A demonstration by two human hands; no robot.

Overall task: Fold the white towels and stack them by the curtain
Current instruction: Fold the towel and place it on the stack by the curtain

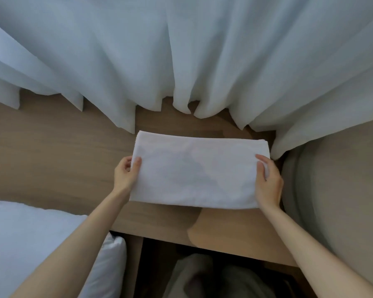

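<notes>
legs: grey trousers (202, 278) at bottom centre, in the dark gap under the tabletop's near edge.
bedding: white bedding (30, 244) fills the lower left, beside the table. Its puffy corner sits under the left forearm in this view.
forearms: both bare, reaching forward over the near edge, one to each short end of the towel.
left hand (125, 175): grips the towel's left short end. Thumb lies flat on top; fingers curl round the edge and go underneath, mostly hidden.
right hand (268, 183): grips the right short end. Thumb on top, pointing away; fingers wrap under. A small fold of cloth bunches by the knuckles.
towel (196, 173): white, folded to a rectangle, long side running left-right, over the middle of the tabletop between the two hands. Top face smooth. The far right corner shows several stacked layer edges; cannot tell whether these are folds of one towel or more towels beneath. The near edge throws a shadow on the wood; cannot tell whether it rests fully or is held just above.
tabletop (52, 160): light brown wood grain, extends well to the left.
seat: grey upholstered rounded piece (336, 179) at the table's right side, just beside the right hand.
curtain (181, 50): white, sheer, pleated, across the whole far side. Hem reaches the tabletop just beyond the towel's far edge; the right pleats drape onto the grey upholstery.
</notes>
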